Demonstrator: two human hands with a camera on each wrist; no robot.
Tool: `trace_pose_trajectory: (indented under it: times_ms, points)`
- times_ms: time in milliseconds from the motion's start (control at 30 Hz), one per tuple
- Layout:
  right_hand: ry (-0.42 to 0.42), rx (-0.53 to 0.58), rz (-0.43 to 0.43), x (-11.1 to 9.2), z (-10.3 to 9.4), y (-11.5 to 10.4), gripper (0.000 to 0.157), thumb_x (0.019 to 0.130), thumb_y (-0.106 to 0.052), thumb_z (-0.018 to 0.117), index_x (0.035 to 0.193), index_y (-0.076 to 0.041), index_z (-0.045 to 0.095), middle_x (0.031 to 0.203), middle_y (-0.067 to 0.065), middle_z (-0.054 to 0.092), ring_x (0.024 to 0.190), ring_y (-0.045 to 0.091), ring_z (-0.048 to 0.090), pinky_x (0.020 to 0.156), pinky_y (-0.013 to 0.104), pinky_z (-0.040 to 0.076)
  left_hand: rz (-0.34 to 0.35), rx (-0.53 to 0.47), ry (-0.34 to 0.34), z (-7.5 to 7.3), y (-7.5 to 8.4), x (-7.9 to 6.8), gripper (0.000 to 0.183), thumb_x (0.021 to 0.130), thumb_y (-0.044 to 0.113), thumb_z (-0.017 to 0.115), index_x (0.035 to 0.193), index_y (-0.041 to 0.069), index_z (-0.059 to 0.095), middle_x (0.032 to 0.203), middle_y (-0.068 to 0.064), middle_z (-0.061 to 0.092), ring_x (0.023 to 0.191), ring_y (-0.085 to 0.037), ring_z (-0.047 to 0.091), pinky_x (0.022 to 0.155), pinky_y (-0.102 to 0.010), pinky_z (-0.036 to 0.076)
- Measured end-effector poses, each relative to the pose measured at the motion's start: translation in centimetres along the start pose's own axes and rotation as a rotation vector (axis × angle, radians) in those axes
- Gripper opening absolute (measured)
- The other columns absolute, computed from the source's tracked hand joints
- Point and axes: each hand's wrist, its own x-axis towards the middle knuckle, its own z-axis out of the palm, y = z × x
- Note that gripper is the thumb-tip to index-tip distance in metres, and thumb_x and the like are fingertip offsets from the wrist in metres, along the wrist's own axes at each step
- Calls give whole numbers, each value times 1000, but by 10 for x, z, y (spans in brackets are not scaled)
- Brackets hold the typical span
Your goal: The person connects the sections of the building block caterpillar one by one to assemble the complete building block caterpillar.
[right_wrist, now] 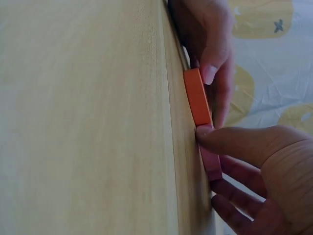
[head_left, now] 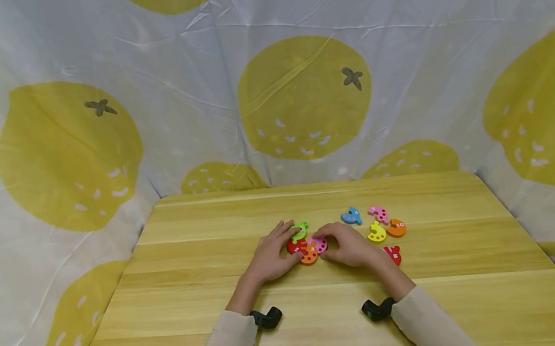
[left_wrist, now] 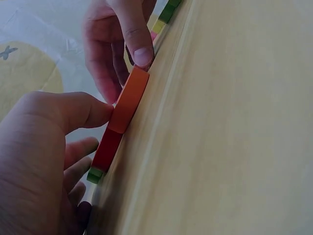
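Observation:
Several flat, brightly coloured puzzle pieces lie joined or touching on the wooden table. They are a green piece (head_left: 299,231), a red piece (head_left: 294,246) marked 2, an orange piece (head_left: 309,254) marked 3 and a pink dotted piece (head_left: 320,244). My left hand (head_left: 273,254) holds this cluster from the left, its thumb against the orange piece and its fingers by the green one. From the right, my right hand (head_left: 349,245) pinches the pink piece between thumb and fingers. In the right wrist view the pink piece (right_wrist: 211,159) abuts the orange piece (right_wrist: 197,98).
Right of my right hand lie loose pieces: blue (head_left: 351,216), pink (head_left: 378,213), yellow (head_left: 377,233) and orange (head_left: 396,227) marked 10. A red piece (head_left: 394,254) is partly hidden by my right wrist. Behind the wooden table (head_left: 197,321) hangs a lemon-patterned cloth (head_left: 186,109).

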Motion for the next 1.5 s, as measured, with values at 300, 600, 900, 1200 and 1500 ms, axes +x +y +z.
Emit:
trace_pose_trajectory:
  times_ms: [300, 600, 900, 1200, 1500]
  points:
    - [70, 80, 77, -14, -8, 6, 51, 88, -23, 83, 135, -11, 66, 131, 2, 68, 122, 25, 62, 107, 50, 50, -60, -1, 12, 0, 4, -2, 66, 88, 45, 68, 150, 25, 54, 165, -1, 38, 153, -25, 35, 117, -54, 35]
    - [99, 15, 95, -51, -31, 14, 47, 92, -24, 79, 135, -9, 65, 132, 9, 67, 121, 34, 63, 102, 53, 53, -91, -54, 52, 1, 7, -3, 71, 84, 50, 76, 146, 22, 57, 155, -5, 44, 141, -32, 47, 113, -55, 40]
    - [99, -80, 83, -80, -42, 25, 51, 86, -26, 86, 130, -7, 68, 127, 6, 67, 115, 27, 64, 99, 51, 53, -62, -19, 39, 2, 1, -4, 74, 86, 53, 73, 150, 22, 54, 161, -2, 41, 150, -28, 38, 118, -55, 34]
    - [54, -185, 68, -88, -46, 27, 52, 85, -24, 85, 131, -8, 68, 132, 14, 64, 121, 36, 59, 101, 56, 51, -41, -11, 25, -1, 0, -4, 80, 84, 50, 72, 154, 19, 49, 164, -2, 39, 153, -26, 33, 118, -54, 34]
    - [89, -245, 54, -84, -39, 20, 45, 84, -17, 83, 125, -5, 69, 123, 10, 66, 101, 21, 59, 86, 40, 54, -54, -18, 52, 0, 4, -2, 78, 87, 55, 72, 152, 17, 51, 160, -6, 43, 150, -31, 37, 119, -56, 35]
